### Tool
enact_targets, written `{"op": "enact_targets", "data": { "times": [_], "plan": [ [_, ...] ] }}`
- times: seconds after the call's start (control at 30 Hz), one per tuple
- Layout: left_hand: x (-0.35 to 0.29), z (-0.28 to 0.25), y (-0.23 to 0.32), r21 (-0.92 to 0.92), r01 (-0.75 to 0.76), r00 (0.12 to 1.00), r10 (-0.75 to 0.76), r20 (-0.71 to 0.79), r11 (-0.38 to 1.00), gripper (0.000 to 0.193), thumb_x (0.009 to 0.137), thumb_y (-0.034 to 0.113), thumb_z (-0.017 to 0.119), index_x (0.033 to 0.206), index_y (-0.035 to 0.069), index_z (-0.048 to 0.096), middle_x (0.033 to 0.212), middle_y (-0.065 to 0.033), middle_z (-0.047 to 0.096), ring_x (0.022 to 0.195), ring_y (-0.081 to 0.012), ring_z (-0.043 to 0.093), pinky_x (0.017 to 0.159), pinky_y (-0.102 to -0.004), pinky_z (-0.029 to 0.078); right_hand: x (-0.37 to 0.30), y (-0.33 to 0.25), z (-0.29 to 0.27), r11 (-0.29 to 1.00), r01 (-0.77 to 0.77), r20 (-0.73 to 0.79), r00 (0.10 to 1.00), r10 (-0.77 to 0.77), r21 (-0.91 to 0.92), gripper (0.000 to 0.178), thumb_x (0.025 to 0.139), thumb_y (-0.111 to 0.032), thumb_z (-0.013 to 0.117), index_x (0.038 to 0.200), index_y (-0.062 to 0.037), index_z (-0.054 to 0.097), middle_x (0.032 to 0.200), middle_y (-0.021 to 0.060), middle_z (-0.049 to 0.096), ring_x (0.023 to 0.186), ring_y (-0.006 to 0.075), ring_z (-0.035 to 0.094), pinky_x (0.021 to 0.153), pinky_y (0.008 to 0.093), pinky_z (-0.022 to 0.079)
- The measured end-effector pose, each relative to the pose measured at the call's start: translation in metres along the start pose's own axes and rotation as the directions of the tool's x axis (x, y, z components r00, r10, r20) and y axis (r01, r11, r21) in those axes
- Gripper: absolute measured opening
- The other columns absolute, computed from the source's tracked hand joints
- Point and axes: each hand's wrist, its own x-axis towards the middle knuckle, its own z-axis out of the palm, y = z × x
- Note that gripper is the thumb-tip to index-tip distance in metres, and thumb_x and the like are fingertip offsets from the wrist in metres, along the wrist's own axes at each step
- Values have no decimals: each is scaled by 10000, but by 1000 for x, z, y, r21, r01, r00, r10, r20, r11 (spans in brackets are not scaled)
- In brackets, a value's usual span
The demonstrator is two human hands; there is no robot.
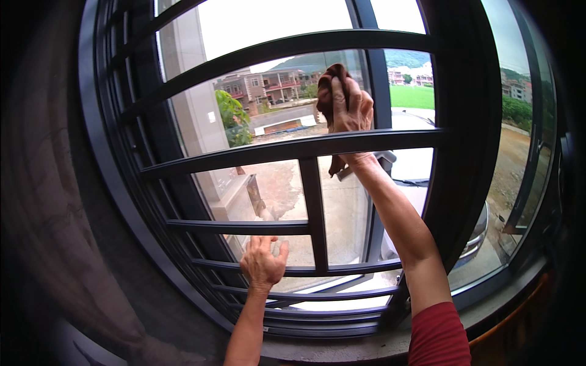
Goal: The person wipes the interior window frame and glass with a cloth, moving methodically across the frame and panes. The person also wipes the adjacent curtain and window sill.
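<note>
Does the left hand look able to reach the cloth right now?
Probably not: the left hand is lower, and window bars stand between it and the cloth in the right hand.

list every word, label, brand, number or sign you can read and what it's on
No text can be read.
White patch on pillar: too small to tell if it bears any.
White vehicle outside: no lettering or number can be made out.
Brown cloth and dark window bars: none visible.

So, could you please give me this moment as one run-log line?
right hand: holding brown cloth, beyond dark bars | left hand: by bars, lower down, contact unclear | outside: white vehicle
</note>
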Motion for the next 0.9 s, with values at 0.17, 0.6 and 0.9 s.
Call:
{"op": "enact_targets", "data": {
  "times": [0.17,0.6,0.9],
  "plan": [
    [-1,-4,-1,4,-22,999,23,-39,1000,332,746,304,690,989,96,602,966,-85,546,928,-298,587,746,-429,488,4,-81,13,940,263,-31,964,-262,216,669,795,-276,717,1387,-133,442,1355,148,377,1180,329,419,970,469,417],
    [-5,1,-1,-88,-89,967,64,-248,992,312,740,274,669,887,60,496,865,-112,495,824,-309,510,703,-425,405,-82,-115,-11,467,279,343,394,-853,839,613,818,-207,624,1395,-134,429,1245,75,472,1028,223,504,772,276,497],
    [-9,-1,-11,-45,-168,891,132,-434,985,360,779,294,668,912,54,435,934,-150,434,873,-336,441,784,-438,361,11,-167,-3,760,122,508,675,-535,639,614,828,-322,676,1373,-156,447,1260,47,462,1081,213,488,727,343,478]
  ]
}}
